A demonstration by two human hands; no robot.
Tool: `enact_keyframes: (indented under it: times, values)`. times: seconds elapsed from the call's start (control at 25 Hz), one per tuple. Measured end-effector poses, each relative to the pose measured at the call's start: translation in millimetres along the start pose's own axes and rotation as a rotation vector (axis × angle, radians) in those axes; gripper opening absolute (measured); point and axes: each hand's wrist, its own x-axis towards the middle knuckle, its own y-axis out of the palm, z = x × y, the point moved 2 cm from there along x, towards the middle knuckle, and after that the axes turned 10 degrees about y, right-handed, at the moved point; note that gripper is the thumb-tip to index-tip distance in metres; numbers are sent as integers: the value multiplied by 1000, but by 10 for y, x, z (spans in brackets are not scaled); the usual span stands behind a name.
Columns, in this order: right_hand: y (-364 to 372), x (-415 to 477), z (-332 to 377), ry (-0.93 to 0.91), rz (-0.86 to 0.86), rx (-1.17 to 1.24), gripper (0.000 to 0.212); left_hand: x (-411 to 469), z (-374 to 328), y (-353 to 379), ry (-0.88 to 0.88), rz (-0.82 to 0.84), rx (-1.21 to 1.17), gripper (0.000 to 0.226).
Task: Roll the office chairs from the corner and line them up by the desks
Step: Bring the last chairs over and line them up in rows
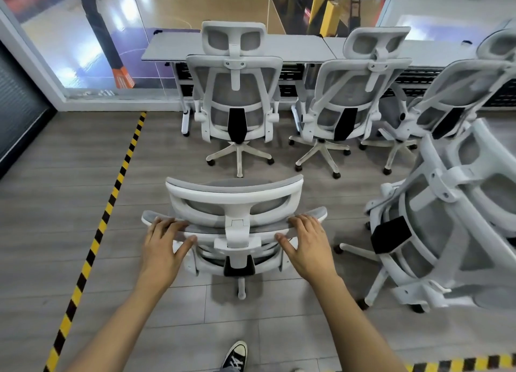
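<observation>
A white-framed, grey-mesh office chair [234, 201] stands right in front of me, its back toward me. My left hand [164, 240] grips the left end of the backrest's top edge, and my right hand [307, 240] grips the right end. Three matching chairs are lined up at the grey desks [301, 48]: one at the left [237, 92], one in the middle [343, 98] and one at the right [452, 98]. Another chair [446, 223] stands close on my right, turned at an angle.
A yellow-and-black floor tape line [111, 201] runs diagonally on the left, and another strip [460, 364] crosses at bottom right. A glass wall [83, 36] stands behind the desks. My black sneaker [236, 356] shows at the bottom edge on the grey plank floor.
</observation>
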Motion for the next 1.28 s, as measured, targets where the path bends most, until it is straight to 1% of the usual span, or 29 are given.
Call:
enact_keyframes:
  times: [0.08,0.16,0.28,0.4,0.52,0.68,0.92,1.12,1.28]
  values:
    - [-49,-9,-7,-13,11,9,49,-52,-172,-13,-26,-43,38,32]
    - [-180,-41,-28,-32,-1,13,44,-116,-424,-39,7,-109,76,30]
    - [-555,-157,-166,-46,-93,38,40,-215,-1017,-71,120,-205,110,22]
    - [-1015,-262,-456,-52,-215,57,41,-255,-1751,22,232,-216,105,24]
    - [-1437,-415,-871,-10,-308,47,42,-227,-2404,283,350,-179,82,22]
    - [-1928,-652,-1444,79,-420,37,41,-72,-3115,737,496,-90,-14,22]
    - [-2414,-650,-2228,264,-521,21,41,407,-4001,1503,680,22,-103,21]
    - [-2515,-280,-2715,376,-522,-28,40,1039,-4489,2147,777,150,-122,23]
    - [-2370,213,-3095,499,-444,-135,42,1729,-4782,2686,850,269,-102,26]
